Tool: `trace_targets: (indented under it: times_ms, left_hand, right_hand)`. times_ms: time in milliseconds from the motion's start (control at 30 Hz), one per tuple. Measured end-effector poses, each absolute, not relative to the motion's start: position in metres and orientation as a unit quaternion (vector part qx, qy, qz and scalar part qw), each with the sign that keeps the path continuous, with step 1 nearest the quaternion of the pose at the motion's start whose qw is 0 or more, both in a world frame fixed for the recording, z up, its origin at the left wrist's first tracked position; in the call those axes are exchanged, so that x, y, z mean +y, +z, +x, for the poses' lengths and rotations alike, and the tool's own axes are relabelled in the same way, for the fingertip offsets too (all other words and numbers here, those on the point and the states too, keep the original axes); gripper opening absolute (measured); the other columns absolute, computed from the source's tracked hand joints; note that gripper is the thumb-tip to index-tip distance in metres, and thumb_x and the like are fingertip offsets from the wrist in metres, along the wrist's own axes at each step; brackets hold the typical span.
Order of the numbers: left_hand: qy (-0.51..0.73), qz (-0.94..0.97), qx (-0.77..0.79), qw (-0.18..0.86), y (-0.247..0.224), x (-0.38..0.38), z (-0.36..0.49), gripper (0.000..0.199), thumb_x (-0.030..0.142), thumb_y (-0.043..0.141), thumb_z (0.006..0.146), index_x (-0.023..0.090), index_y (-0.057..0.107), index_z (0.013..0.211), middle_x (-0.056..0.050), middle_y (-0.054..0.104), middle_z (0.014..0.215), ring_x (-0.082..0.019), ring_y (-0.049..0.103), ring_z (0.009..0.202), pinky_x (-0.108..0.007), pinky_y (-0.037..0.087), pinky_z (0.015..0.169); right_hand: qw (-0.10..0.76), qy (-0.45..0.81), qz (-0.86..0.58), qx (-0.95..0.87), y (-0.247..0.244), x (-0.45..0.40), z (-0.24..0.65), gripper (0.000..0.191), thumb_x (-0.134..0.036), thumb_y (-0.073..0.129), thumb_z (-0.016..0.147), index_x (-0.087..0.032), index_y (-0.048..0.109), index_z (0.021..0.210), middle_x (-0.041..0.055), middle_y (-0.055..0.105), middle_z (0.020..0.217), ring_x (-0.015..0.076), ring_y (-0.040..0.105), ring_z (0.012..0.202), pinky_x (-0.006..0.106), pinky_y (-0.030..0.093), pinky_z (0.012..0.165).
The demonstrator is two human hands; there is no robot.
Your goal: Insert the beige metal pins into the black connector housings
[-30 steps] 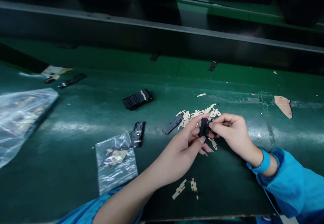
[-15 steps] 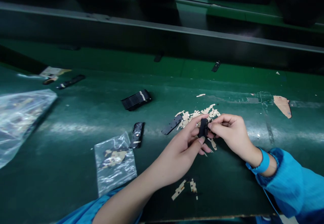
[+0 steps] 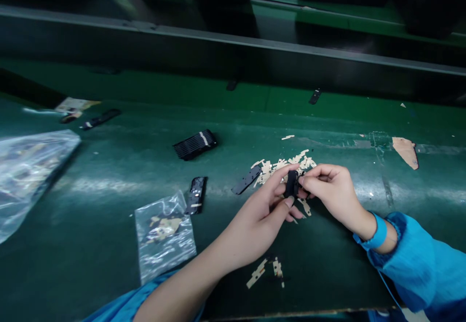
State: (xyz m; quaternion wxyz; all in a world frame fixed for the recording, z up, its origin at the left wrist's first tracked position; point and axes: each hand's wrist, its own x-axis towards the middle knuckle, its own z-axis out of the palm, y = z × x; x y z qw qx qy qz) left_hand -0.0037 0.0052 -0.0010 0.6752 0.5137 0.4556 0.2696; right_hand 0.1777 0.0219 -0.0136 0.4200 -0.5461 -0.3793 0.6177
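A small black plastic part (image 3: 291, 183) is held between the thumb and fingers of my left hand (image 3: 267, 210). My right hand (image 3: 329, 186) pinches at the right edge of that part; whatever lies between its fingertips is too small to make out. Behind and beneath both hands lies a loose pile of cream-coloured flat pieces (image 3: 267, 169). Another black part (image 3: 246, 180) lies flat at the left of the pile. Two cream pieces (image 3: 257, 274) rest nearer the table's front edge.
Left of my hands are a clear bag with cream pieces (image 3: 165, 254), a black part (image 3: 196, 193) and a stack of black parts (image 3: 194, 144). A larger plastic bag (image 3: 32, 176) lies far left. Two small black parts (image 3: 315, 96) sit on the green strip behind, where a ledge (image 3: 233, 38) crosses.
The small black parts on the green strip behind have shifted slightly right. Both hands keep nearly the same pose around the black part. A pale blurred shape now shows at the top left.
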Motion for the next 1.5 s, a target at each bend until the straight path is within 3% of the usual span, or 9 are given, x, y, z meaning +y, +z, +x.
trace_targets:
  times_ms: [1067,1500]
  left_hand:
    - [0.271,0.491,0.456,0.692,0.0024,0.0058,-0.0035,0.055,0.022,0.059,0.100,0.029,0.045,0.153,-0.006,0.074,0.109,-0.020,0.076,0.082,-0.035,0.061,0.075]
    - [0.269,0.496,0.451,0.691,0.0031,0.0050,-0.0051,0.054,0.019,0.052,0.102,0.028,0.043,0.154,-0.006,0.072,0.110,-0.019,0.076,0.082,-0.034,0.060,0.076]
  right_hand:
    - [0.414,0.615,-0.550,-0.384,-0.0145,0.0227,0.1773,0.009,-0.025,0.080,0.071,-0.020,0.073,0.068,0.0007,0.073,0.062,0.0144,0.065,0.056,0.027,0.050,0.055]
    - [0.411,0.626,-0.542,-0.381,-0.0120,0.0234,0.1773,0.008,-0.024,0.078,0.071,-0.021,0.072,0.067,-0.0005,0.071,0.059,0.0137,0.063,0.054,0.027,0.048,0.053]
